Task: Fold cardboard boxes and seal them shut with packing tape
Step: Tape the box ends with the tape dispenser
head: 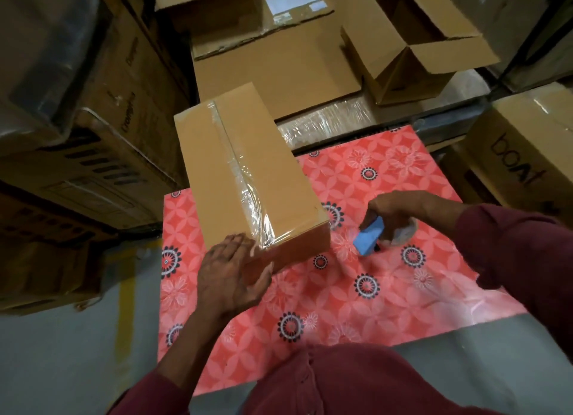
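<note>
Taped box (pixel 248 179) sits on desk (pixel 387 290), long axis running away from the person. Left hand (pixel 229 278) presses flat on its near end; right hand (pixel 393 211) grips blue tape dispenser (pixel 369 239), off right.

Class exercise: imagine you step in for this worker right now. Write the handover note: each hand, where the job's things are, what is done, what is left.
Left hand: open, fingers flat against the near end of the cardboard box, pressing the tape end down.
Right hand: grips the blue tape dispenser just above the patterned table cover, to the right of the box.
Done: flaps closed, clear tape runs the full top seam and over the near edge.
Left: smooth the tape end; the other faces are not visible, so check them. An open box waits behind.
</note>
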A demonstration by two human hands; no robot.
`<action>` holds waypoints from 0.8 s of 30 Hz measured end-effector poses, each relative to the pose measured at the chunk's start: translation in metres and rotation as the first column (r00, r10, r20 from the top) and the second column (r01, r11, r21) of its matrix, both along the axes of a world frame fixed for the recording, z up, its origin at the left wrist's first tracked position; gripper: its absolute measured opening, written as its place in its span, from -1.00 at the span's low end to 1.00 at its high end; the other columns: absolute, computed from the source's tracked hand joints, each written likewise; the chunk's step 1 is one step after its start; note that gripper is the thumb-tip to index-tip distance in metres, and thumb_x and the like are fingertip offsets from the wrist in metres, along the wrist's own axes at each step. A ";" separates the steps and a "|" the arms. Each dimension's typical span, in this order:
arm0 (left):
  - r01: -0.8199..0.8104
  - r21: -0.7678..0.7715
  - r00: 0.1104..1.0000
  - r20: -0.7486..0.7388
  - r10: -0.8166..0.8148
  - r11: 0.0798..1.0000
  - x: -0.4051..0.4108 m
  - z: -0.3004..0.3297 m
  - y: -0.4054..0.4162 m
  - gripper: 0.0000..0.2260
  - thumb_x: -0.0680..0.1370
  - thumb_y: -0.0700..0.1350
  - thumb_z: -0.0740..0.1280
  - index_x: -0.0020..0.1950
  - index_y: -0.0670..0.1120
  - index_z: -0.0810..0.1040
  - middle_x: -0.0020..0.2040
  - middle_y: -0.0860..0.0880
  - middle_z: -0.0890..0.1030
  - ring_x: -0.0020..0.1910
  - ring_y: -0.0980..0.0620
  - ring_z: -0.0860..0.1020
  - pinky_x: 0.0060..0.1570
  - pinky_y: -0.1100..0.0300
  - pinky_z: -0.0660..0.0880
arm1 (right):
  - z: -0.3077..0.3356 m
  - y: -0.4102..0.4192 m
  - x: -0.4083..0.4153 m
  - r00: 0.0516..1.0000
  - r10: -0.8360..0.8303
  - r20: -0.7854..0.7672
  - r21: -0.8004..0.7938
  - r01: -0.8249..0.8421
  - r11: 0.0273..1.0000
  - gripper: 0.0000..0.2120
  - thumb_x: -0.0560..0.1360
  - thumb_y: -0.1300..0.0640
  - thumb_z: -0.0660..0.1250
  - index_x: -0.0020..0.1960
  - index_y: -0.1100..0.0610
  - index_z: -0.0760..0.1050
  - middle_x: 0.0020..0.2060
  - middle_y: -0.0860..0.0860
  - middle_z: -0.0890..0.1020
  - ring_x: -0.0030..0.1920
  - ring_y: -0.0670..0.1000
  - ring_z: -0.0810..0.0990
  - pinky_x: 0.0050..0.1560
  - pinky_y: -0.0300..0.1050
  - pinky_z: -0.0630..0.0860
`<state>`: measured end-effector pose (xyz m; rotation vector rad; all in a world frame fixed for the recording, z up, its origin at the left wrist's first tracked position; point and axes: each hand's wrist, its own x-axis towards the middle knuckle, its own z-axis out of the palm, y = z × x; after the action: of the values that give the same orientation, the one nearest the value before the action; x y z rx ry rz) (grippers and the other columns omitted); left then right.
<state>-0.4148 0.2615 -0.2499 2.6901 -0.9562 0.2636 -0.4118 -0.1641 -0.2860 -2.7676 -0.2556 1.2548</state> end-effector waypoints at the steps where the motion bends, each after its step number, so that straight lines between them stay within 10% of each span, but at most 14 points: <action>1: 0.078 0.004 0.997 -0.030 -0.078 0.997 0.008 0.007 -0.015 -0.44 0.55 0.35 0.30 0.31 -0.05 0.65 0.40 -0.10 0.60 0.40 -0.12 0.54 0.35 -0.08 0.48 | -0.009 -0.003 -0.005 0.998 -0.046 -0.040 0.051 0.048 0.998 -0.39 0.39 0.13 0.60 0.42 -0.06 0.57 0.19 -0.08 0.68 0.03 -0.11 0.58 -0.03 -0.28 0.38; 8: 0.576 0.322 0.818 -0.238 -0.524 0.751 0.076 0.037 -0.150 -0.32 0.50 0.58 0.15 0.41 0.19 0.56 0.61 -0.01 0.37 0.64 -0.09 0.21 0.53 -0.24 0.16 | -0.054 -0.009 -0.001 0.957 -0.209 -0.202 0.202 0.249 0.947 -0.60 0.48 0.29 0.49 0.31 0.12 0.65 0.18 0.11 0.70 0.05 0.10 0.66 0.12 0.00 0.61; 13: 0.649 0.479 0.756 -0.316 -0.574 0.592 0.097 0.025 -0.183 -0.30 0.46 0.65 0.02 0.16 0.23 0.67 0.26 0.20 0.62 0.47 0.04 0.41 0.49 -0.29 0.08 | -0.065 -0.008 -0.005 0.939 -0.299 -0.172 0.257 0.335 0.906 -0.79 0.40 0.15 0.52 0.03 0.14 0.73 0.10 0.18 0.72 0.05 0.09 0.67 0.21 0.22 0.60; 17: 0.672 0.420 0.740 -0.388 -0.549 0.609 0.100 0.015 -0.190 -0.32 0.47 0.63 0.02 0.10 0.22 0.70 0.18 0.23 0.64 0.40 0.13 0.42 0.49 -0.30 -0.05 | -0.048 -0.001 -0.006 0.927 -0.365 -0.091 0.253 0.376 0.891 -0.52 0.51 0.11 0.47 0.42 0.08 0.56 0.32 0.06 0.61 0.22 0.13 0.60 0.05 -0.16 0.45; 20: 0.664 0.299 0.732 -0.447 -0.514 0.686 0.099 0.007 -0.191 -0.26 0.55 0.56 -0.10 0.11 0.17 0.73 0.18 0.22 0.65 0.36 0.11 0.41 0.48 -0.29 -0.06 | -0.046 0.006 -0.017 0.930 -0.314 0.190 0.212 0.273 0.938 -0.43 0.41 0.02 0.46 0.42 -0.11 0.52 0.26 -0.03 0.62 0.32 0.06 0.53 0.18 -0.03 0.48; 24: 0.580 0.075 0.739 -0.468 -0.485 0.811 0.098 0.002 -0.188 -0.28 0.66 0.42 -0.17 0.18 0.10 0.71 0.12 0.12 0.70 0.32 0.08 0.51 0.58 -0.16 -0.09 | -0.055 0.060 -0.048 0.577 -0.717 0.391 0.662 0.365 0.655 -0.47 0.38 0.22 0.34 0.34 -0.02 0.58 0.28 -0.01 0.61 0.29 0.06 0.57 0.26 0.01 0.52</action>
<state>-0.3165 0.0739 -0.2482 2.3336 -1.6126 -0.5671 -0.4595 -0.1038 -0.3408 -2.3421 0.2401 0.0291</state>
